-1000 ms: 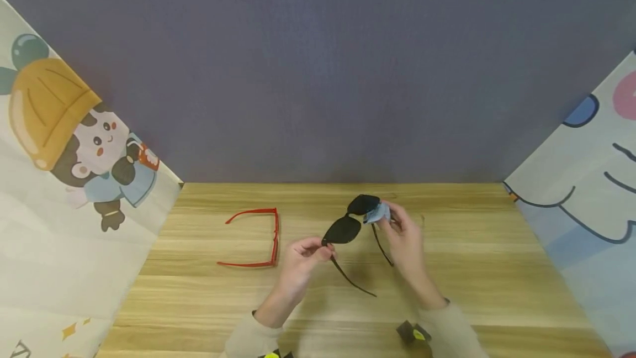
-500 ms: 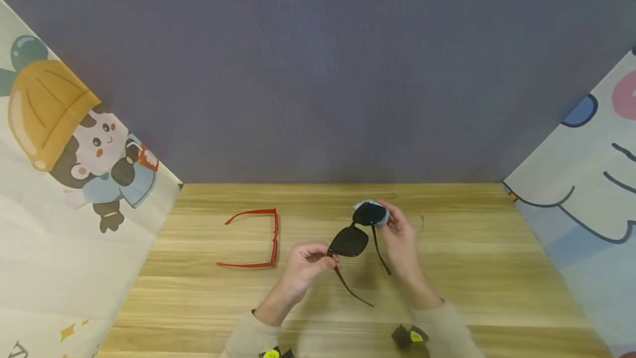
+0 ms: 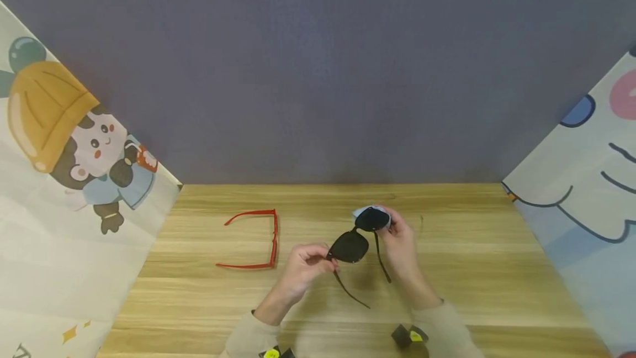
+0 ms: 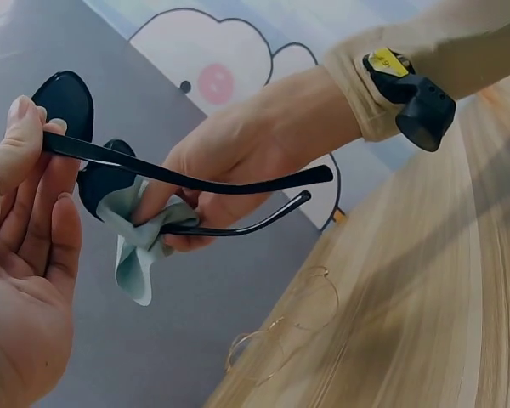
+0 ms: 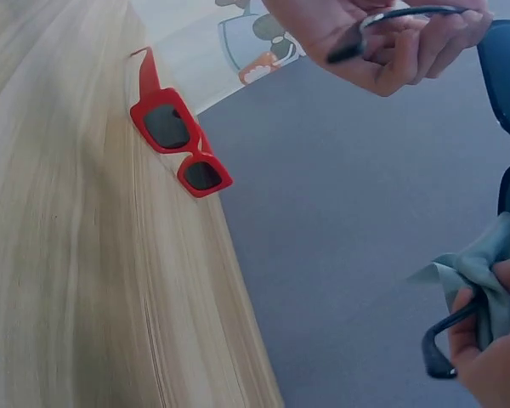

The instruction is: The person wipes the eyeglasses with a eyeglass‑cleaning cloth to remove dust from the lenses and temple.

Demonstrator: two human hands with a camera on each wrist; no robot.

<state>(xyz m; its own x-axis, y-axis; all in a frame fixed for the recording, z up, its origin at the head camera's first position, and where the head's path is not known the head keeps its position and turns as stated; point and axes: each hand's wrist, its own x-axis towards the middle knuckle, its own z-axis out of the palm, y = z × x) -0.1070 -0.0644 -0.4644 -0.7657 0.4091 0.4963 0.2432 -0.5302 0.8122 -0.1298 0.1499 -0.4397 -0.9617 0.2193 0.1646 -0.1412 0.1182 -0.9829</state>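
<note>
My left hand pinches the black sunglasses at the left end of the frame, by the hinge. Their arms are unfolded and point back toward me, above the table. With the thumb and fingers of my right hand I hold a pale blue cloth around the other lens. In the left wrist view the cloth is bunched and one corner hangs down. The right wrist view shows it wrapped near the base of one sunglasses arm.
Red sunglasses stand on the wooden table to the left, arms unfolded. Thin wire-framed glasses lie on the table beyond the right hand. A grey panel rises at the back, with cartoon-printed sheets on both sides.
The black sunglasses have tilted and come slightly lower and nearer me. The cloth, earlier in front of the far lens, now shows behind its upper edge. The red sunglasses stay put.
</note>
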